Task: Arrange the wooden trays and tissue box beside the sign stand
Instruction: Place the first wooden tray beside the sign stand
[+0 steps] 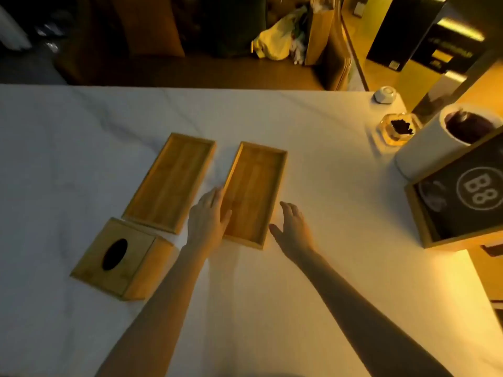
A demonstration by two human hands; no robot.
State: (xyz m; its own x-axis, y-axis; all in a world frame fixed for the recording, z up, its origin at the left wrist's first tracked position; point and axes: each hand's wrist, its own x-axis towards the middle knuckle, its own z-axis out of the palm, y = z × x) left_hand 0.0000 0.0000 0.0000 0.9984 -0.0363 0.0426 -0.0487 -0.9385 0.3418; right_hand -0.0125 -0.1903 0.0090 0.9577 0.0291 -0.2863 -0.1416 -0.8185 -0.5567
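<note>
Two empty shallow wooden trays lie side by side on the white table (81, 137), the left tray (169, 182) and the right tray (255, 191). A wooden tissue box (123, 258) with a dark oval slot stands at the near left, close to the left tray's near corner. The sign stand (460, 202), a wood-framed dark board marked B8, stands at the right edge. My left hand (208, 217) rests against the right tray's left rim, thumb over the edge. My right hand (292, 227) hovers open just right of that tray's near corner, fingers spread.
A white cylindrical container (435, 142) with a dark inside stands behind the sign stand. Further back are a glass ashtray (397, 129) with dark contents and a small white object (385, 95). Beyond the table's far edge lie bags and dark furniture.
</note>
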